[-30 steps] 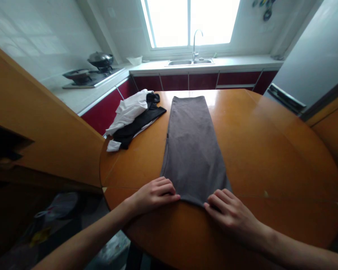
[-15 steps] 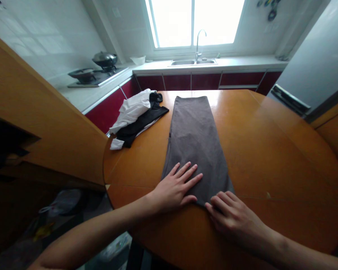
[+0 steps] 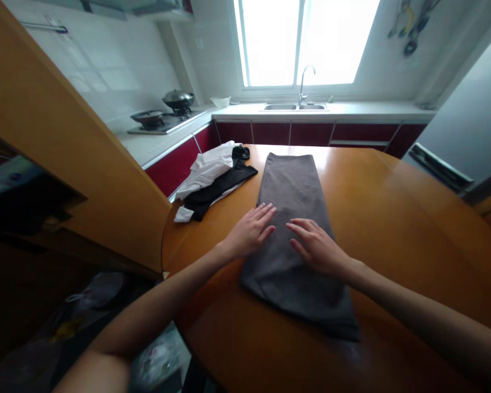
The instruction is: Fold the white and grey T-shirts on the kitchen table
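Note:
A dark grey garment (image 3: 294, 188), folded into a long strip, lies lengthwise on the wooden table (image 3: 393, 229). It may be a pair of trousers, though its full shape is hidden by the folding. Along its left edge, around mid-length, my left hand (image 3: 251, 230) rests with fingers stretched out. My right hand (image 3: 317, 245) is over the middle of the cloth, fingers extended and slightly bent, nothing held. Both hands are open. The near end of the garment spreads toward me below my hands, its lower right corner slightly blurred.
White and black clothes (image 3: 213, 177) lie heaped at the table's far left. A wooden panel (image 3: 106, 158) stands close on the left. Beyond are a stove with a lidded wok (image 3: 178, 99) and a sink (image 3: 280, 107). A fridge (image 3: 466, 114) stands at the right.
My right hand has let go of the garment's near edge and moved up over its middle. My left hand has slid up to the left edge. The garment's near end now reaches closer to me.

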A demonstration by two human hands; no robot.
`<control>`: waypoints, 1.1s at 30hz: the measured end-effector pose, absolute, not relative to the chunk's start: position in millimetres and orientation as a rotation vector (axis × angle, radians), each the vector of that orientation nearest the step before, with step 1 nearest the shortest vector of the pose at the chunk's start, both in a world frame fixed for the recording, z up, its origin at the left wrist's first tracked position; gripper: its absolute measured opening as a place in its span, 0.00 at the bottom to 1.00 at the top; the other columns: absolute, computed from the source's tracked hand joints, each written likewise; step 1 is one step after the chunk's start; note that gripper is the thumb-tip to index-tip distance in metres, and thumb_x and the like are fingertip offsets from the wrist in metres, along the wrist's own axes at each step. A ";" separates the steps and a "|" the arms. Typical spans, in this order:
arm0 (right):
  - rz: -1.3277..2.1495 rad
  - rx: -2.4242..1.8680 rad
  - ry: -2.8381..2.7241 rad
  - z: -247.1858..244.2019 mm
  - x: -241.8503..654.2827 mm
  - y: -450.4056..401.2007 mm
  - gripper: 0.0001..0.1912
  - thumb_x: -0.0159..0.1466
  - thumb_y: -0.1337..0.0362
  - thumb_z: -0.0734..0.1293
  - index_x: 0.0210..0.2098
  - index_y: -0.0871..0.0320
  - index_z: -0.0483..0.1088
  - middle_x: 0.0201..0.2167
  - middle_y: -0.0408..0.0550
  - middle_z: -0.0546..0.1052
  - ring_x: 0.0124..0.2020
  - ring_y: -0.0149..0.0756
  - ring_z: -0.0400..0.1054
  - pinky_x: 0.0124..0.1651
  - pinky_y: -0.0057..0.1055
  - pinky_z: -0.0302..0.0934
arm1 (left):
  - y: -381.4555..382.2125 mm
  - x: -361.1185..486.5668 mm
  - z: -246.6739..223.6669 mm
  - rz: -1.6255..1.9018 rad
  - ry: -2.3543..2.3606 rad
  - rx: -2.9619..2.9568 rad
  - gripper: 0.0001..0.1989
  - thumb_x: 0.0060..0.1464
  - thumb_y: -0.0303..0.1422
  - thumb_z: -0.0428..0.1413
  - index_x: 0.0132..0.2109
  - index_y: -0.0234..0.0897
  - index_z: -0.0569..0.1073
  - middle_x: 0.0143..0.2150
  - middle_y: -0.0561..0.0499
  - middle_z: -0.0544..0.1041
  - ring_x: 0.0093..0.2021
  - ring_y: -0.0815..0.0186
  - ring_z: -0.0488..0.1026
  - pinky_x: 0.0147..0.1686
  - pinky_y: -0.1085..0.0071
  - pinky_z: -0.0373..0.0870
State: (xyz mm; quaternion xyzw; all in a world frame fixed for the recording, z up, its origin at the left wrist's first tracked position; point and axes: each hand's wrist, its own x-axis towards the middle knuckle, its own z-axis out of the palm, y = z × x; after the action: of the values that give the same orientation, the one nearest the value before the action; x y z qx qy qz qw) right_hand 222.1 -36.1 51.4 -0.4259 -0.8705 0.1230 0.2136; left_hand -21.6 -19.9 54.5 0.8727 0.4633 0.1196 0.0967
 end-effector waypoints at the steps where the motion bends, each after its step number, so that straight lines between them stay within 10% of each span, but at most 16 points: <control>1: 0.326 -1.193 -2.457 45.5 216.3 -28.2 0.25 0.71 0.61 0.60 0.65 0.61 0.64 0.66 0.60 0.63 0.68 0.48 0.55 0.67 0.49 0.55 | -7.1 -26.9 47.8 0.313 1.460 2.543 0.28 0.70 0.43 0.46 0.70 0.35 0.58 0.72 0.38 0.56 0.72 0.53 0.53 0.68 0.54 0.52; 6: 0.369 -1.216 -2.672 23.4 202.0 -17.6 0.32 0.70 0.54 0.62 0.70 0.60 0.57 0.72 0.60 0.54 0.73 0.51 0.43 0.70 0.54 0.43 | 39.1 -46.9 24.2 0.456 1.567 2.405 0.27 0.66 0.41 0.51 0.66 0.32 0.63 0.67 0.37 0.64 0.68 0.53 0.61 0.65 0.59 0.58; 12: 0.385 -1.271 -2.486 43.4 174.7 -11.5 0.14 0.71 0.58 0.61 0.48 0.58 0.75 0.50 0.55 0.76 0.52 0.42 0.69 0.55 0.38 0.61 | 87.2 -34.6 33.8 0.468 1.876 2.033 0.16 0.64 0.44 0.53 0.39 0.35 0.76 0.36 0.43 0.80 0.38 0.58 0.77 0.40 0.67 0.70; 17: 0.587 -1.465 -2.478 57.0 136.4 -2.1 0.18 0.71 0.52 0.60 0.33 0.55 0.75 0.34 0.48 0.79 0.34 0.37 0.73 0.37 0.30 0.59 | 94.4 -29.7 29.8 0.369 1.960 1.965 0.20 0.64 0.47 0.51 0.35 0.36 0.78 0.34 0.42 0.81 0.37 0.57 0.78 0.36 0.68 0.68; 33: 0.698 -1.397 -2.489 51.7 133.8 8.7 0.12 0.67 0.60 0.62 0.32 0.54 0.76 0.32 0.46 0.80 0.32 0.36 0.73 0.33 0.30 0.54 | 94.3 -42.7 25.3 0.330 1.968 1.999 0.12 0.61 0.40 0.56 0.43 0.35 0.76 0.41 0.43 0.80 0.42 0.58 0.77 0.41 0.69 0.70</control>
State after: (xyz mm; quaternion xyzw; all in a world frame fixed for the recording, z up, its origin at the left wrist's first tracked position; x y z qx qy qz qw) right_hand 133.8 8.7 51.7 -0.4729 -0.8428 0.2363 0.1016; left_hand -42.7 94.3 25.3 0.6990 0.6880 0.1152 0.1578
